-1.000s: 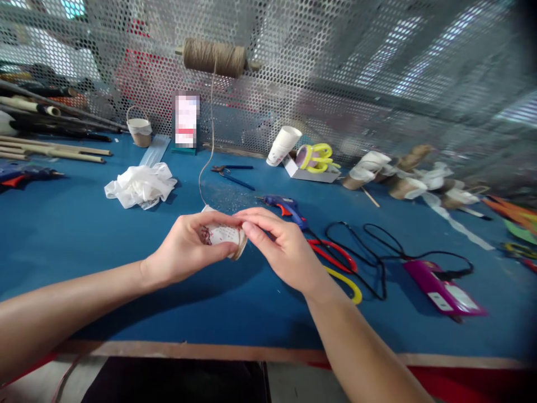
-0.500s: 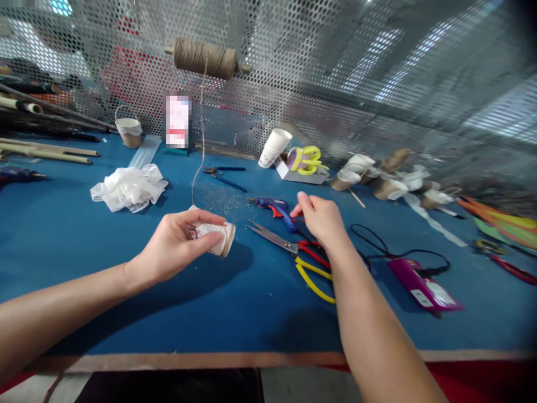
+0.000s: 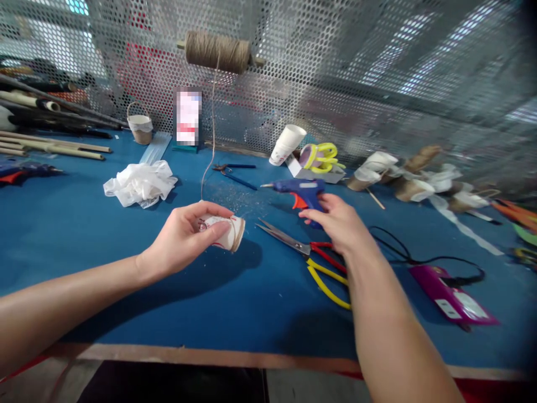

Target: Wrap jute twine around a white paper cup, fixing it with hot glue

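Note:
My left hand (image 3: 184, 238) is wrapped round a white printed paper cup (image 3: 230, 235), tipped on its side with a band of twine at its rim. A strand of twine (image 3: 213, 123) runs from the cup area up to a spool (image 3: 217, 52) on the mesh wall. My right hand (image 3: 335, 221) grips the handle of a blue hot glue gun (image 3: 300, 193) with an orange trigger; its nozzle points left. Below it lie scissors (image 3: 300, 246) with one red and one yellow handle, blades parted. Blue-handled pliers (image 3: 237, 173) rest beyond the cup.
Crumpled white plastic (image 3: 141, 183) lies at left, near a small twine basket (image 3: 140, 127) and a phone (image 3: 187, 117). Stacked paper cups (image 3: 287, 144) lean by a yellow tape roll (image 3: 319, 158). A purple power strip (image 3: 451, 294) with black cable sits right. Another glue gun (image 3: 27, 169) lies far left.
My right hand has closed round the glue gun's handle and lifted it from the table. The left hand still holds the cup. The whole view has shifted slightly.

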Demonstrator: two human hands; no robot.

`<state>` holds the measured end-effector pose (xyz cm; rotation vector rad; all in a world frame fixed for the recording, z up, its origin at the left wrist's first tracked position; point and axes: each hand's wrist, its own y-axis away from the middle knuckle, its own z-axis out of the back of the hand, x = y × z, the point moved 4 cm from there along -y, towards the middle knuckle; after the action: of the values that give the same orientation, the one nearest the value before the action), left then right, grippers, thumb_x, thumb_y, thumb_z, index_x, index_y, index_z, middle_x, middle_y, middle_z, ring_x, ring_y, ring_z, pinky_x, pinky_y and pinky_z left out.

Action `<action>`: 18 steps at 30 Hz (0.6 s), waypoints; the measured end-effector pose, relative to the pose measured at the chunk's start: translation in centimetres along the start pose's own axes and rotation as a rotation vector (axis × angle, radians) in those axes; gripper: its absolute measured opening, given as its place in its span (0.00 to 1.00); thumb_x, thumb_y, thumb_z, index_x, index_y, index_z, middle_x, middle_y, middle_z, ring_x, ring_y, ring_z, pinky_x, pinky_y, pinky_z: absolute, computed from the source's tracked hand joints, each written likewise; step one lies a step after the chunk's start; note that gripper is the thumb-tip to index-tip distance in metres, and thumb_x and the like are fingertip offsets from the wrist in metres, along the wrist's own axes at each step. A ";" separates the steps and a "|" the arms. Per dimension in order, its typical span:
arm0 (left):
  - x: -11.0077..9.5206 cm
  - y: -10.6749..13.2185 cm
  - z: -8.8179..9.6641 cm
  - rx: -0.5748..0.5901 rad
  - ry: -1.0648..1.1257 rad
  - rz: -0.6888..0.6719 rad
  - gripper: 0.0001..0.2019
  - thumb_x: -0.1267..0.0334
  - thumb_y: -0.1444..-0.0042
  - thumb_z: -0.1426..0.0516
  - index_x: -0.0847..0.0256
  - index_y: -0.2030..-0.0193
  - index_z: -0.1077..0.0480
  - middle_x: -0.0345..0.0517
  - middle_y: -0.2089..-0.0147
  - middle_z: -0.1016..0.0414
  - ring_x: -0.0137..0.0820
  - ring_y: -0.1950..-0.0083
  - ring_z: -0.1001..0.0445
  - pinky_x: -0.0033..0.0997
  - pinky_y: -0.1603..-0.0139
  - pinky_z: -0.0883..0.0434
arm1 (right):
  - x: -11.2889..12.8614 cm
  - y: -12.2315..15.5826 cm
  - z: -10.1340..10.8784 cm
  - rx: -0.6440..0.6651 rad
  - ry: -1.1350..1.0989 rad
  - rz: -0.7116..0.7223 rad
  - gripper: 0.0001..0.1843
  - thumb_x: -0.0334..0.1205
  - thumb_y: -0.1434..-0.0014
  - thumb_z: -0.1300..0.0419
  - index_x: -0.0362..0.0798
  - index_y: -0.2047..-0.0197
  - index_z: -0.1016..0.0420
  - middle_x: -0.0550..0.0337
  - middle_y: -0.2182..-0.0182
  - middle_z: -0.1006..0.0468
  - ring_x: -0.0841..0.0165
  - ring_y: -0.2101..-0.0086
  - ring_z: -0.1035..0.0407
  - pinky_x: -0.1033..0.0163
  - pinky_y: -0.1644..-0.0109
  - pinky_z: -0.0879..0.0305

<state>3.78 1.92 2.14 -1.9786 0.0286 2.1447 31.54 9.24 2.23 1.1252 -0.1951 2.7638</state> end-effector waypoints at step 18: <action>0.3 -0.6 0.6 -0.078 -0.199 -0.054 0.12 0.60 0.47 0.43 0.66 0.59 0.26 0.43 0.73 0.25 0.24 0.78 0.32 0.21 0.78 0.36 | 6.5 10.1 -0.9 0.307 -0.139 0.306 0.07 0.45 0.49 0.38 0.51 0.72 0.25 0.67 0.87 0.32 0.72 0.85 0.39 0.66 0.83 0.42</action>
<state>3.32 2.68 2.01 -1.7738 -0.1419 2.3289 24.44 0.10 5.46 1.4755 0.0502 3.0604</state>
